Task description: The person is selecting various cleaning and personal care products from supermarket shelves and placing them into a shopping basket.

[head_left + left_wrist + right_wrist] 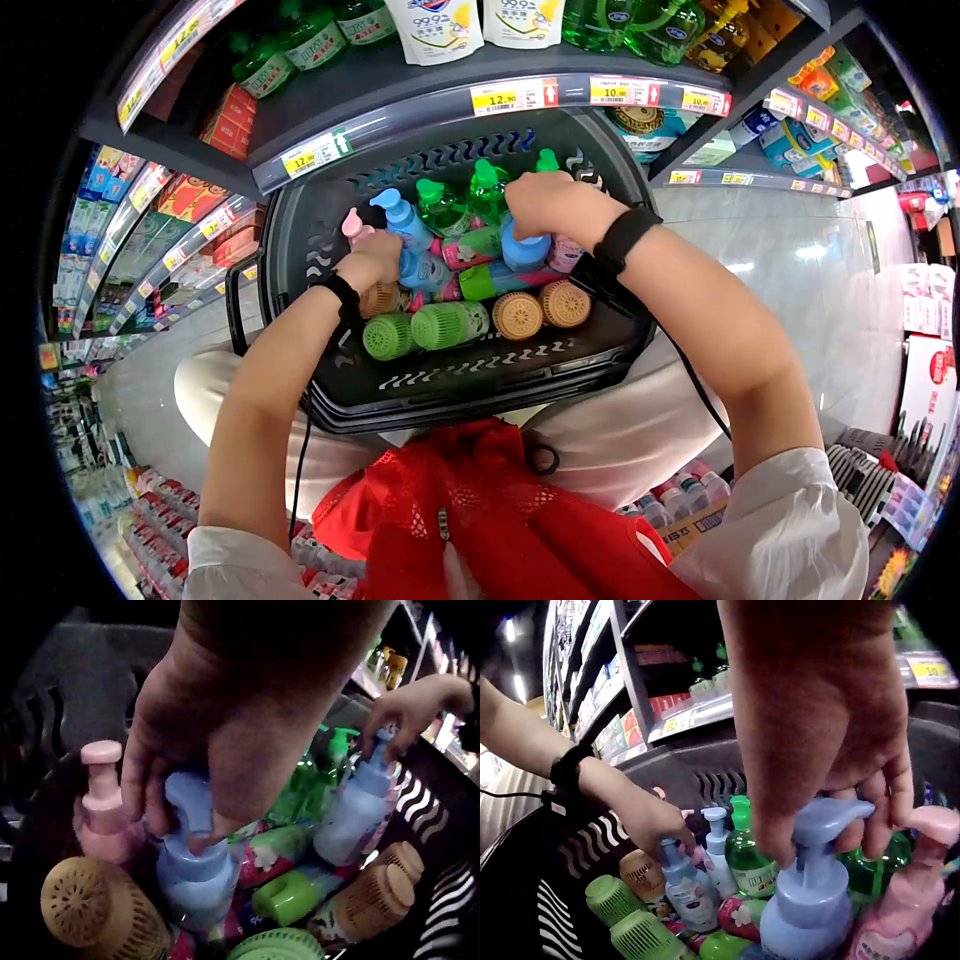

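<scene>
A black shopping basket (450,390) holds several pump bottles and round vented containers. My left hand (368,262) grips the pump head of a light blue bottle (196,874) at the basket's left side, thumb and fingers curled round the nozzle. My right hand (545,200) grips the pump head of a second light blue bottle (810,907) near the middle back. In the left wrist view the left hand (180,810) covers the nozzle. In the right wrist view the right hand (832,832) wraps the pump. A pink pump bottle (352,228) stands beside the left hand.
Green pump bottles (487,190) stand at the basket's back. Tan vented containers (518,315) and green ones (450,325) lie at the front. Store shelves with yellow price tags (510,97) rise just behind. A red mesh bag (480,520) hangs below the basket.
</scene>
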{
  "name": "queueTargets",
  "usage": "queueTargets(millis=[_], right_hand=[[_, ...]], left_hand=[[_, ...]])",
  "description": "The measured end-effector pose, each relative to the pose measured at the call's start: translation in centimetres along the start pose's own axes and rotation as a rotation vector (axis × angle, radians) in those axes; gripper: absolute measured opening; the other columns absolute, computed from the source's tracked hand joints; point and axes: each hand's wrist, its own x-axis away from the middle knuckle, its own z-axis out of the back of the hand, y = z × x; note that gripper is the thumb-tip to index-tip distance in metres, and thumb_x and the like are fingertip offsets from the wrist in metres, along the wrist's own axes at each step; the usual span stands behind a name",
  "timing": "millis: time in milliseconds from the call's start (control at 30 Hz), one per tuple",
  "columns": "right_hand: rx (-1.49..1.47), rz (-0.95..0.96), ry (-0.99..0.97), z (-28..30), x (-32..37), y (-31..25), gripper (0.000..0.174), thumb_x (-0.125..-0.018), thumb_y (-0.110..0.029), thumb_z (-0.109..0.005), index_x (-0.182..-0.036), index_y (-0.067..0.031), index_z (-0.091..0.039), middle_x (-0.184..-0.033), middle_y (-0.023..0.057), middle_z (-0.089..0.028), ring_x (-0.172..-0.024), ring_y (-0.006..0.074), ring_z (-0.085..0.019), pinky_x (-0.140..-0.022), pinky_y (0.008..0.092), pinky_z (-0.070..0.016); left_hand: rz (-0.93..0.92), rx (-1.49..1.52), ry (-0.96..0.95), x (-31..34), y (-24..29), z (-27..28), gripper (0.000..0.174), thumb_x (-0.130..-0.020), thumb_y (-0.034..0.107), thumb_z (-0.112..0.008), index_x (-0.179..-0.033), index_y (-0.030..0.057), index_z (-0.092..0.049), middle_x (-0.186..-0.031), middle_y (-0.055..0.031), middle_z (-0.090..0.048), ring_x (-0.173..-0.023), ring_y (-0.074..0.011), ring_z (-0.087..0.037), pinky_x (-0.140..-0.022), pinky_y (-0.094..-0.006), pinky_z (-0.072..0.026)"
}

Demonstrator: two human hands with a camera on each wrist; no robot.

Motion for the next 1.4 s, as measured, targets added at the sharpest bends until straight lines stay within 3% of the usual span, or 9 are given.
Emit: queueTargets(millis=[200, 300, 400, 567, 700, 1067, 1167, 1233, 1400], right_hand=[[-0.016, -0.046, 0.097, -1.6, -2.1, 0.7, 0.025, -0.069, -0.016, -0.061, -0.091, -0.0068, -0.069, -0.095, 0.0135, -0.066, -0.087, 0.0286, -0.064, -0.069, 0.0396, -0.0514], [-0.011, -0.048, 0.147, -1.8, -2.4, 0.9, 0.023, -0.074, -0.012, -0.059, -0.093, -0.0062, -0.068, -0.098, 0.0142, -0.065, -0.090, 0.0286, -0.064, -0.072, 0.0390, -0.0513], [-0.035, -0.062, 0.188, -1.2, -2.2, 1.5, 0.024, -0.076, -0.011, -0.057, -0.096, -0.0050, -0.067, -0.101, 0.0155, -0.064, -0.093, 0.0289, -0.062, -0.075, 0.0384, -0.0509], [-0.090, -0.118, 0.195, -1.0, -2.4, 2.0, 0.025, -0.077, -0.010, -0.056, -0.100, -0.0052, -0.065, -0.106, 0.0159, -0.062, -0.098, 0.0295, -0.060, -0.080, 0.0385, -0.0500], [-0.146, -0.113, 0.255, -1.9, -3.0, 2.0, 0.024, -0.078, -0.010, -0.056, -0.100, -0.0056, -0.065, -0.107, 0.0156, -0.061, -0.099, 0.0295, -0.060, -0.082, 0.0388, -0.0494], [-0.141, -0.045, 0.333, -3.1, -4.5, 2.0, 0.034, -0.074, -0.012, -0.063, -0.105, -0.0007, -0.054, -0.102, 0.0191, -0.060, -0.097, 0.0334, -0.059, -0.081, 0.0401, -0.0487], [-0.126, -0.043, 0.326, -3.4, -4.8, 1.8, 0.032, -0.074, -0.008, -0.058, -0.105, -0.0012, -0.054, -0.105, 0.0190, -0.059, -0.098, 0.0342, -0.058, -0.082, 0.0410, -0.0484], [-0.136, -0.044, 0.352, -3.5, -4.6, 1.8, 0.030, -0.076, -0.007, -0.054, -0.105, -0.0010, -0.054, -0.108, 0.0197, -0.057, -0.100, 0.0344, -0.057, -0.082, 0.0415, -0.0481], [-0.105, -0.062, 0.375, -4.0, -4.5, 1.8, 0.029, -0.082, -0.011, -0.049, -0.109, -0.0025, -0.055, -0.113, 0.0180, -0.056, -0.103, 0.0319, -0.057, -0.084, 0.0399, -0.0477]], left_hand=[[-0.136, 0.017, 0.358, 3.8, 1.6, 3.4, 0.023, -0.064, 0.012, -0.066, -0.087, 0.0069, -0.066, -0.088, -0.0157, -0.063, -0.084, -0.0341, -0.061, -0.076, -0.0434, -0.0493], [-0.183, 0.091, 0.340, 5.5, 1.5, 4.9, 0.026, -0.067, 0.021, -0.069, -0.090, 0.0091, -0.063, -0.088, -0.0150, -0.063, -0.089, -0.0339, -0.059, -0.082, -0.0604, -0.0375], [-0.212, 0.282, 0.301, 7.3, 2.8, 7.2, 0.031, -0.070, 0.026, -0.069, -0.094, 0.0096, -0.062, -0.089, -0.0146, -0.063, -0.090, -0.0324, -0.059, -0.080, -0.0596, -0.0382], [-0.319, 0.430, 0.395, 6.1, 5.0, 8.3, 0.038, -0.069, 0.030, -0.071, -0.091, 0.0012, -0.059, -0.080, -0.0201, -0.061, -0.080, -0.0358, -0.059, -0.069, -0.0415, -0.0460], [-0.293, 0.426, 0.431, 3.1, 5.5, 7.2, 0.038, -0.069, 0.031, -0.070, -0.091, 0.0023, -0.059, -0.080, -0.0192, -0.062, -0.080, -0.0357, -0.060, -0.070, -0.0416, -0.0465], [0.150, 1.073, 0.509, -2.6, 6.4, 6.0, 0.034, -0.077, 0.034, -0.062, -0.087, 0.0020, -0.060, -0.064, -0.0119, -0.064, -0.063, -0.0252, -0.065, -0.068, -0.0388, -0.0506], [0.175, 0.921, 0.566, -3.9, 6.8, 4.8, 0.037, -0.080, 0.029, -0.062, -0.101, -0.0001, -0.053, -0.075, -0.0130, -0.064, -0.059, -0.0241, -0.064, -0.052, -0.0342, -0.0500], [0.178, 0.880, 0.687, -3.6, 7.6, 3.8, 0.043, -0.075, 0.027, -0.062, -0.107, -0.0003, -0.052, -0.095, -0.0238, -0.062, -0.092, -0.0374, -0.059, -0.078, -0.0455, -0.0472], [0.136, 0.873, 0.666, -2.2, 8.2, 3.4, 0.063, -0.073, 0.020, -0.064, -0.125, -0.0014, -0.035, -0.116, -0.0290, -0.049, -0.103, -0.0410, -0.053, -0.084, -0.0448, -0.0448]])
